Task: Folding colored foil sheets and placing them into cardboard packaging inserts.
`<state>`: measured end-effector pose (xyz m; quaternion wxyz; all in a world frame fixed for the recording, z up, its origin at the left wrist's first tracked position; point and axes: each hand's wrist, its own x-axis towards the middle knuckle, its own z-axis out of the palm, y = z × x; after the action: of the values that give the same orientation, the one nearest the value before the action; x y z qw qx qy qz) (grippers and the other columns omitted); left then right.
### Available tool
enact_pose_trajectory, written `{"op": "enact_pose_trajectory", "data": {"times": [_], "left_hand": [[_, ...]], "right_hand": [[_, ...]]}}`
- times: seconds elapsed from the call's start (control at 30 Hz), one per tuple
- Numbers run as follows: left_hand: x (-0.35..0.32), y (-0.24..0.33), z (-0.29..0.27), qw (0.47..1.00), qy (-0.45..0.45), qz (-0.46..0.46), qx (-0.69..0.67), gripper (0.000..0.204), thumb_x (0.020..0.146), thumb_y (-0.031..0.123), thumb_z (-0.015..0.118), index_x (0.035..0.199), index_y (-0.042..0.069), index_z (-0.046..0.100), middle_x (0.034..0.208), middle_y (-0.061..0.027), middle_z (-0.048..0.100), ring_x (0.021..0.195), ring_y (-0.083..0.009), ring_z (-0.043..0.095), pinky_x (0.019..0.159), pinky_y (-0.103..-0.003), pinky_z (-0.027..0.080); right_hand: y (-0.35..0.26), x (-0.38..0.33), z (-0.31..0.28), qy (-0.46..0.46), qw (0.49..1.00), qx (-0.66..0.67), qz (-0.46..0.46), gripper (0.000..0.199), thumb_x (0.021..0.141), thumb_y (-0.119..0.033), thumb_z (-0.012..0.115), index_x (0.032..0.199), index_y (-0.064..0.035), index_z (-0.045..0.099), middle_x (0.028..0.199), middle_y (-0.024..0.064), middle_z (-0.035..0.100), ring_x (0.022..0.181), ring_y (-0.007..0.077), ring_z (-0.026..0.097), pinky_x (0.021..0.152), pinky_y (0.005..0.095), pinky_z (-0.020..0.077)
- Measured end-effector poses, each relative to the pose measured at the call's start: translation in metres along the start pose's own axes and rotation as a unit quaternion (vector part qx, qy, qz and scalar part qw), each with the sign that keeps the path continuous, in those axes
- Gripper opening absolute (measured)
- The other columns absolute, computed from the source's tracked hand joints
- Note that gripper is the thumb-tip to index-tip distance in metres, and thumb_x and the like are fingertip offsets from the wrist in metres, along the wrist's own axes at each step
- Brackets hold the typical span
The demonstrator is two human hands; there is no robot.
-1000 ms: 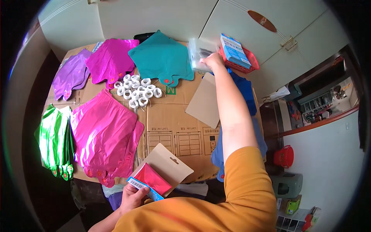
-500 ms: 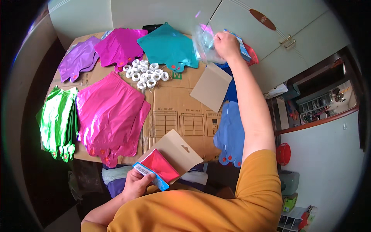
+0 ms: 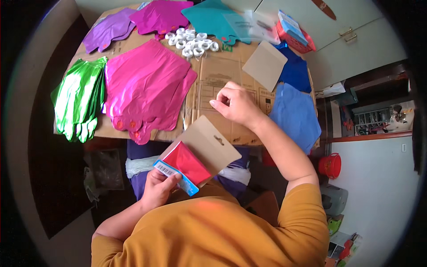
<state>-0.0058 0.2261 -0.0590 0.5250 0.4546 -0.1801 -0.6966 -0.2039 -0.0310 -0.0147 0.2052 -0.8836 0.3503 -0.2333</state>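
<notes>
My left hand holds an opened cardboard packaging card near my chest. Its blue barcode edge is under my thumb, and a hang hole shows in the far flap. A folded red foil sheet lies against the card. My right hand is above the middle of the table, to the right of the card and apart from it. Its fingers are curled, and I see nothing in them. Beyond it, a loose brown card rests on the table near a clear plastic bag.
Flat foil balloons lie around the cardboard-covered table: green, pink, purple, magenta, teal and light blue. White ribbon rolls cluster at the back. A red basket holds blue packets.
My right hand has come back from the clear bag at the far right to the middle. The bag now lies on the table. My left hand still holds the card, and the view has shifted.
</notes>
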Motion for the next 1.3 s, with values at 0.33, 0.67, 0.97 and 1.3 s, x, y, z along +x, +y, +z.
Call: {"op": "enact_pose_trajectory", "data": {"times": [0.33, 0.67, 0.97, 1.3], "left_hand": [[0.025, -0.009, 0.045, 0.977, 0.036, -0.018, -0.208, 0.013, 0.095, 0.005, 0.054, 0.107, 0.010, 0.055, 0.101, -0.0044, 0.066, 0.090, -0.0175, 0.066, 0.081, -0.037, 0.055], [0.037, -0.041, 0.055, 0.998, 0.031, 0.007, -0.056, 0.014, 0.089, 0.004, 0.063, 0.103, 0.006, 0.065, 0.094, -0.0015, 0.069, 0.088, -0.0111, 0.063, 0.082, -0.027, 0.047], [0.053, 0.060, 0.038, 0.933, -0.112, 0.090, 0.329, 0.031, 0.086, 0.019, 0.073, 0.106, -0.004, 0.066, 0.095, -0.0110, 0.070, 0.084, -0.0148, 0.066, 0.075, -0.030, 0.054], [0.205, 0.128, 0.073, 0.453, -0.258, 0.451, 0.725, 0.019, 0.077, 0.007, 0.067, 0.095, 0.003, 0.063, 0.097, -0.0138, 0.064, 0.088, -0.0335, 0.064, 0.076, -0.042, 0.054]], "right_hand": [[-0.070, -0.159, 0.022, 0.061, 0.857, 0.379, 0.344, 0.032, 0.094, -0.032, 0.059, 0.095, -0.0002, 0.064, 0.083, 0.0063, 0.064, 0.070, 0.0126, 0.061, 0.062, 0.0264, 0.0468], [-0.092, -0.150, 0.099, 0.240, 0.656, 0.619, 0.359, 0.028, 0.089, -0.023, 0.071, 0.107, -0.0023, 0.068, 0.102, 0.0028, 0.069, 0.087, 0.0112, 0.062, 0.082, 0.0287, 0.0482], [-0.047, -0.193, 0.018, 0.035, 0.639, 0.677, 0.365, 0.021, 0.082, -0.009, 0.074, 0.103, -0.0036, 0.071, 0.103, 0.0087, 0.071, 0.091, 0.0157, 0.068, 0.085, 0.0303, 0.0528], [-0.026, -0.133, -0.038, -0.188, 0.610, 0.642, 0.424, 0.035, 0.083, -0.011, 0.073, 0.112, 0.0065, 0.063, 0.100, 0.0114, 0.069, 0.088, 0.0179, 0.068, 0.082, 0.0295, 0.0539]]}}
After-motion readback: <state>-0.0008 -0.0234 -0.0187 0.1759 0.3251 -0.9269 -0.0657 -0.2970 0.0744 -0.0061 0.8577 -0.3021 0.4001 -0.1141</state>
